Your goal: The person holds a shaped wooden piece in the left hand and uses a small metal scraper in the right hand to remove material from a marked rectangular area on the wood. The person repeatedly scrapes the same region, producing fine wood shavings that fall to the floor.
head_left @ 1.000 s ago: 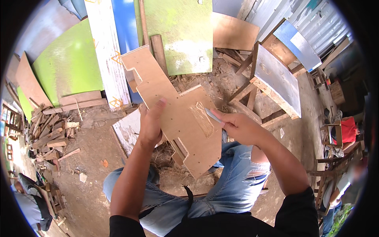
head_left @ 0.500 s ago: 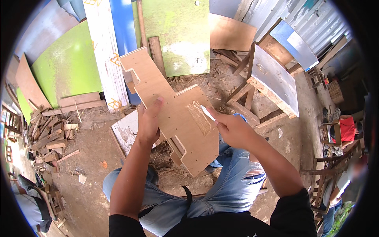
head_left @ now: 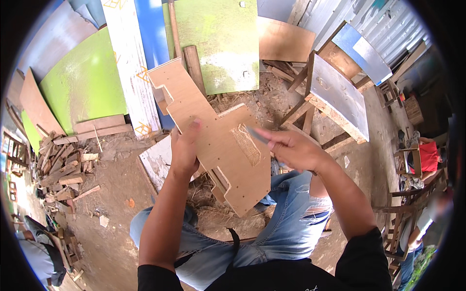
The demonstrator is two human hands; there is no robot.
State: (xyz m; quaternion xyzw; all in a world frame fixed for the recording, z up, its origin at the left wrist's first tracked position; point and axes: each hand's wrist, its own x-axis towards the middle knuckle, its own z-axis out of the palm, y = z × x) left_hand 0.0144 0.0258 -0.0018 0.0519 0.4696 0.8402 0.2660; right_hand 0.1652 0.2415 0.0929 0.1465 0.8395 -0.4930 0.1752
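Observation:
A brown plywood piece (head_left: 208, 128) with stepped edges, cut-outs and small dark nail or screw heads lies tilted above my knees. My left hand (head_left: 185, 148) grips it by its left edge, thumb on the top face. In my right hand (head_left: 298, 151) is a knife (head_left: 258, 136), its grey blade pointing left and its handle hidden in the fingers. My index finger stretches along the blade. The blade's tip is at the upper end of a rough, pale gouged patch (head_left: 248, 148) in the plywood; whether it touches, I cannot tell.
A wooden stool or small table (head_left: 340, 94) with a grey top stands at the right. Scrap wood (head_left: 60, 167) is heaped at the left. Green boards (head_left: 82, 80) and a white plank (head_left: 130, 63) lean at the back. Another person (head_left: 422, 228) is at the far right.
My right hand has turned over, so the blade now looks darker, and the index finger has stretched out along it. The left hand and the plywood have hardly moved.

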